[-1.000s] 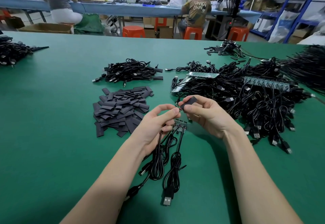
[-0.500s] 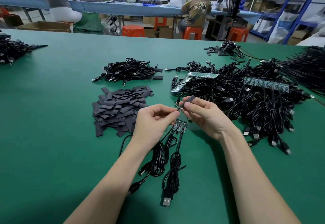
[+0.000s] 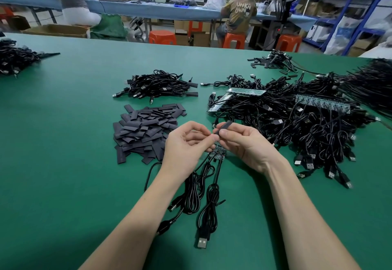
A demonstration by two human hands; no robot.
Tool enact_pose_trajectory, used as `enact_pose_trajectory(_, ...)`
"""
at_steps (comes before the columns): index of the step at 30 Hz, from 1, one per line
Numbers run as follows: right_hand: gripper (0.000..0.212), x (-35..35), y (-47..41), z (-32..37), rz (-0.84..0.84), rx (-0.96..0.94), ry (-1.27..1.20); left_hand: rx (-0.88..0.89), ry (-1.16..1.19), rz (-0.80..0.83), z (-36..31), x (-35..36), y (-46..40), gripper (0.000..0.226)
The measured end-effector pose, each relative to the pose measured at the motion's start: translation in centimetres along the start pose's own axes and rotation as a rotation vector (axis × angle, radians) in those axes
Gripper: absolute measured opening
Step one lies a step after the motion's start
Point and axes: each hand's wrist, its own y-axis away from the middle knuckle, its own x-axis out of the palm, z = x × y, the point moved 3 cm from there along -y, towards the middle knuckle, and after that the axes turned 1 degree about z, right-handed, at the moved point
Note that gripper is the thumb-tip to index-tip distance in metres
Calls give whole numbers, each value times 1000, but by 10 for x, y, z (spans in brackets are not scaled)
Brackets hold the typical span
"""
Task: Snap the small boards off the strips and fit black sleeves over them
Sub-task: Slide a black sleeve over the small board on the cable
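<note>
Workshop's green bench [image 3: 63, 163] is sitting loaded so everything's within reach: tangled cable heap with board strips [image 3: 322, 102] to the right, loose pile of flat sleeves [image 3: 146, 129] to the left. Up close, the right hand [image 3: 250, 149] is pinching one matte black sleeve [image 3: 223, 126] while the left hand [image 3: 186, 146] is pinching something tiny at its mouth, probably a board, hidden though. Snapped small boards [image 3: 218, 154] are lying just underneath.

I note bright, even overhead light; soft shadows fall under both forearms on the green table [image 3: 63, 163]. Wide-angle distortion bows the table's far edge and the shelving [image 3: 350, 4]. Slight blur softens the background and frame corners.
</note>
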Motion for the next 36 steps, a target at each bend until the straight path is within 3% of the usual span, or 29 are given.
enact_pose_trajectory(11,25,0,-3,-2,-32,-14,-5,-43,96,35,0,2,-1,14)
enact_pose_trajectory(17,14,-1,-2,-2,1,4,-13,-32,60,49,2,1,-1,16)
enact_pose_trajectory(36,12,-2,-4,-8,-33,31,-123,35,-37,-4,-2,3,3,10)
